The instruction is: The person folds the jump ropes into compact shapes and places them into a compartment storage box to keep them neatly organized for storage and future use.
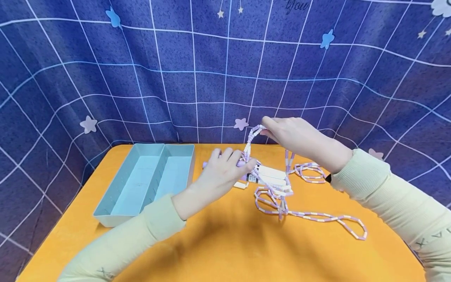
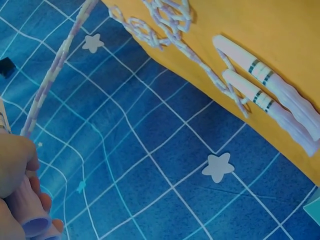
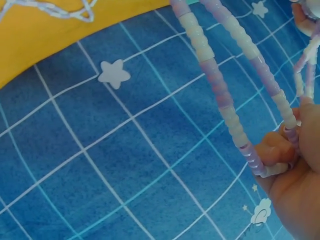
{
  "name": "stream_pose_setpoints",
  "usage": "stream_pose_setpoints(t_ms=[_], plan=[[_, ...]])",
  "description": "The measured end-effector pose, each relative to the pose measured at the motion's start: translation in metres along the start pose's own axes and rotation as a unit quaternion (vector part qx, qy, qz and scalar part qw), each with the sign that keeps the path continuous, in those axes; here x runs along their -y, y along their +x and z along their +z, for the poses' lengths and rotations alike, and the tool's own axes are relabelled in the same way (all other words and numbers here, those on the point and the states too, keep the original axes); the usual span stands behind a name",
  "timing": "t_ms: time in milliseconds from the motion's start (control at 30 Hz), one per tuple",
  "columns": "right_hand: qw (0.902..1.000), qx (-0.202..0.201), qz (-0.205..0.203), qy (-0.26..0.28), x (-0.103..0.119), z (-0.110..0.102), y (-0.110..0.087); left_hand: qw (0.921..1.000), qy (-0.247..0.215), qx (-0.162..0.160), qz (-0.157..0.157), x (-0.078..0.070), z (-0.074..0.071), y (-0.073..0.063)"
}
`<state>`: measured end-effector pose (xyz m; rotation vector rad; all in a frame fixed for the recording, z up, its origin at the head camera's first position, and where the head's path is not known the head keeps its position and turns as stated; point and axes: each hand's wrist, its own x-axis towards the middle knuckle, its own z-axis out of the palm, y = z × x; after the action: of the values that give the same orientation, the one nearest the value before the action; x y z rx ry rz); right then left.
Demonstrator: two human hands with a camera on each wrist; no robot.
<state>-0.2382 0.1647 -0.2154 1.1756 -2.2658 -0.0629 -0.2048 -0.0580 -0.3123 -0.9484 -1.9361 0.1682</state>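
Note:
My left hand (image 1: 223, 172) grips the purple ends of white-and-purple jump rope handles (image 1: 271, 174) above the table; in the left wrist view the open end of one purple handle (image 2: 36, 225) shows under the fingers. Raised a little higher, my right hand (image 1: 294, 135) pinches a doubled length of the beaded jump rope (image 3: 220, 82), which arches down toward the left hand. Two more jump rope handles (image 2: 260, 75) lie on the table in the left wrist view. Other beaded rope loops (image 1: 313, 215) spread on the tabletop below and right of the hands.
A light blue tray with two compartments (image 1: 162, 176) stands on the left of the orange table (image 1: 225, 250). Behind the table hangs a blue grid-patterned curtain (image 1: 211, 86) with stars. Another rope coil (image 1: 310, 172) lies near the right forearm.

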Motion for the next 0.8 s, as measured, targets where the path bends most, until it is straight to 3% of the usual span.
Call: stream_pose_setpoints(t_ms=[333, 600, 800], plan=[[0.9991, 0.041, -0.003, -0.005, -0.01, 0.013, -0.015, 0.9995, -0.012, -0.027, -0.011, 0.01, -0.001, -0.004], [0.9964, 0.076, 0.031, 0.017, -0.015, 0.019, -0.028, 0.9987, 0.004, -0.028, -0.043, 0.025, -0.007, -0.005], [0.9976, 0.062, 0.024, 0.017, -0.019, 0.032, -0.042, 0.9968, 0.007, -0.04, -0.069, 0.037, -0.013, -0.005]])
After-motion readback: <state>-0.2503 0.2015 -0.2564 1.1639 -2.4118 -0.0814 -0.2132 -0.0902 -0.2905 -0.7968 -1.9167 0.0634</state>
